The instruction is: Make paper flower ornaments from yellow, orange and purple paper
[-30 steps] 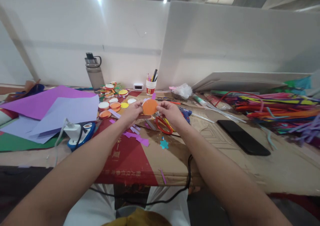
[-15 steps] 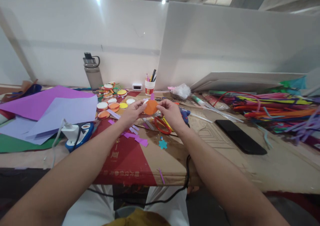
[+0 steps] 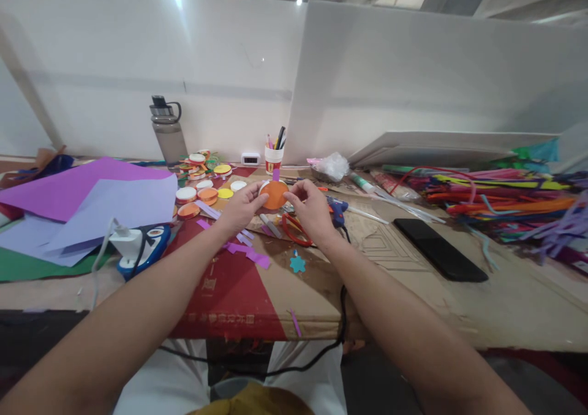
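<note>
An orange paper disc is held up over the table between my two hands, with a white edge showing at its upper left. From its top a short purple paper strip sticks up. My left hand pinches the disc's left edge between thumb and fingers. At the right edge, my right hand is closed with thumb and fingertips against the disc. Red-handled scissors lie below, partly behind my right hand. Purple paper scraps and a teal flower-shaped piece lie nearer to me.
White, orange and yellow round pieces sit left of my hands. A blue glue gun and a black phone lie right. Purple sheets, a power strip, a bottle and a pen cup stand around.
The view has shifted slightly. The disc tilts a little differently, with more white edge at its upper left. My right fingers have shifted slightly at its edge.
</note>
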{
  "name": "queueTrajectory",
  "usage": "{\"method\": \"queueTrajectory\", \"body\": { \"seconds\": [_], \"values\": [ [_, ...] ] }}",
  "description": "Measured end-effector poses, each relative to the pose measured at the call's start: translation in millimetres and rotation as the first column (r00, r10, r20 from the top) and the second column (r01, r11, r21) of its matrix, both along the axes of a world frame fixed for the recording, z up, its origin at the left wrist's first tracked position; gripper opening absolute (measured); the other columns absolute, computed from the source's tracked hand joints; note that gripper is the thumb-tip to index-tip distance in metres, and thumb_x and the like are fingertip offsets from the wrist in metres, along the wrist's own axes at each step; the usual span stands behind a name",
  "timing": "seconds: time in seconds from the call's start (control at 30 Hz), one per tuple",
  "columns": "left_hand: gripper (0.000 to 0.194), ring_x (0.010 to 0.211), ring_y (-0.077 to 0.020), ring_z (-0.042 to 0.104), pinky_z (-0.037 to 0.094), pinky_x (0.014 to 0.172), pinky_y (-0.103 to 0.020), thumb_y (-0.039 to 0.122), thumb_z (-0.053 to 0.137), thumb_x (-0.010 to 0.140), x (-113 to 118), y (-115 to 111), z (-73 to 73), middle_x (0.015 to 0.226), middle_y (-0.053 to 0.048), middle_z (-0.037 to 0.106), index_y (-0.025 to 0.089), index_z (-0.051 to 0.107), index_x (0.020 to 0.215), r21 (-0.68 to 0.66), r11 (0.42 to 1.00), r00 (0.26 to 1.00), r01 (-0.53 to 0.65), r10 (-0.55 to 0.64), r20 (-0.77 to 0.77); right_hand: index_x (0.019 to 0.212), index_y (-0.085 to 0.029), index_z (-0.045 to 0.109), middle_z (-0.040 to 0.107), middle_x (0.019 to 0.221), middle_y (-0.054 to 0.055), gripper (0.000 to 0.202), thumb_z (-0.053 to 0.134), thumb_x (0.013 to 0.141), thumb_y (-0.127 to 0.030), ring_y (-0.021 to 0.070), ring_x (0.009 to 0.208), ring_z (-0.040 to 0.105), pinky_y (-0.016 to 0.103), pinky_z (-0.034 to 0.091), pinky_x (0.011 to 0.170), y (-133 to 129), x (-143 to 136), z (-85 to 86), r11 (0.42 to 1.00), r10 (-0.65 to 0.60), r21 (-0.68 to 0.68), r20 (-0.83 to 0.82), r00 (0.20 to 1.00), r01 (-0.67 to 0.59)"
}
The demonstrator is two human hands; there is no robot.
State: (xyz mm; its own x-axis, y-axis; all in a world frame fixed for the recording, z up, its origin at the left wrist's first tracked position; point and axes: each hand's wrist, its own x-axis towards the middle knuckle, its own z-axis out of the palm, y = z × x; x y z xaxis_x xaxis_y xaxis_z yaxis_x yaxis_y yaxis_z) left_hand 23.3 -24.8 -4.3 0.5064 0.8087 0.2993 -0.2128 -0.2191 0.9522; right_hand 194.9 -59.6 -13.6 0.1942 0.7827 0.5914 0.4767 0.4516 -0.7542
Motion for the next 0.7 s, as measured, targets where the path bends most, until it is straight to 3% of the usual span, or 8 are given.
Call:
{"method": "queueTrajectory", "body": {
  "seconds": [0.2, 0.43, 0.57, 0.7],
  "values": [
    [0.033, 0.094, -0.0196, 0.065, 0.059, 0.078, -0.034, 0.037, 0.066, 0.08, -0.9, 0.6, -0.3, 0.109, -0.008, 0.066, 0.017, 0.062, 0.106, -0.004, 0.999, 0.999, 0.042, -0.042, 0.01, 0.085, -0.022, 0.056, 0.059, 0.08, 0.0, 0.013, 0.06, 0.082, -0.034, 0.0155, 0.071, 0.051, 0.028, 0.04, 0.066, 1.9, -2.0, -1.9, 0.991, 0.086, -0.097, -0.095, 0.992, -0.095],
    [0.024, 0.081, -0.0173, 0.065, 0.061, 0.071, -0.037, 0.023, 0.07, 0.074, 2.0, -0.5, 2.2, 0.092, -0.004, 0.065, 0.016, 0.063, 0.095, -0.023, 0.999, 0.999, -0.023, 0.022, -0.046, 0.077, -0.022, 0.058, 0.056, 0.07, 0.0, 0.015, 0.054, 0.084, -0.034, 0.0156, 0.066, 0.049, 0.028, 0.038, 0.06, 2.1, -3.7, -4.3, 0.983, 0.096, -0.155, -0.002, 0.995, -0.095],
    [0.023, 0.077, -0.017, 0.066, 0.061, 0.064, -0.034, 0.018, 0.069, 0.073, 3.4, -1.3, 2.4, 0.09, -0.006, 0.066, 0.013, 0.063, 0.095, -0.108, 0.993, 0.999, -0.038, 0.035, -0.032, 0.076, -0.022, 0.057, 0.056, 0.069, -0.001, 0.014, 0.055, 0.083, -0.034, 0.0146, 0.063, 0.048, 0.027, 0.037, 0.058, 1.1, -5.5, -3.3, 0.981, 0.108, -0.156, -0.034, 0.994, -0.112],
    [0.022, 0.075, -0.0154, 0.066, 0.061, 0.062, -0.029, 0.018, 0.068, 0.075, 3.3, -1.0, 0.6, 0.092, -0.008, 0.068, 0.012, 0.065, 0.096, -0.218, 0.976, 1.0, 0.024, -0.022, 0.013, 0.071, -0.022, 0.054, 0.054, 0.065, -0.002, 0.014, 0.055, 0.08, -0.031, 0.0131, 0.059, 0.047, 0.026, 0.037, 0.056, 2.7, -5.0, -2.9, 0.974, 0.107, -0.193, -0.076, 0.991, -0.12]
  ]
}}
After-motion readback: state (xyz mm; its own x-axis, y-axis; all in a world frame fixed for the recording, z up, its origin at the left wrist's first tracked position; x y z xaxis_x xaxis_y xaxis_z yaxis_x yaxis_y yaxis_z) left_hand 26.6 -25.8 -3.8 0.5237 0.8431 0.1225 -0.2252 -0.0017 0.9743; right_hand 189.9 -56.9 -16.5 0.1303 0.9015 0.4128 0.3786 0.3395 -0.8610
